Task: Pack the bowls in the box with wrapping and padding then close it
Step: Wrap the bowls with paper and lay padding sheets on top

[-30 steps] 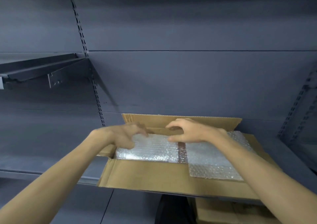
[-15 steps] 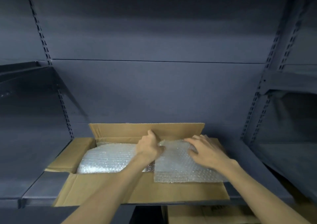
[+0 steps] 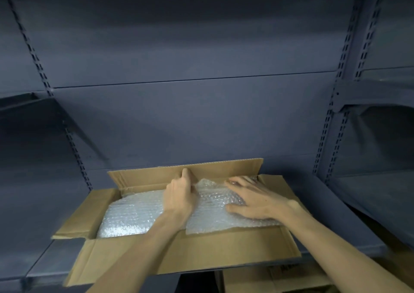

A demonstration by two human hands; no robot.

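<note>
Left hand [image 3: 179,199] now gripping bubble wrap [image 3: 215,207] edge; right hand [image 3: 253,199] fingers flat; box [image 3: 201,250] lengthwise left-right.

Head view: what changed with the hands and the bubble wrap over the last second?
Both hands moved from the middle of the open brown cardboard box to its right half. The left hand now grips the edge of the loose clear bubble-wrap sheet; the right hand presses it flat. The box flaps stayed open.

Brown cardboard box [image 3: 201,257], clear dimpled bubble wrap [image 3: 134,214], dark blue-grey, perhaps slate, shelving [image 3: 201,117].
</note>
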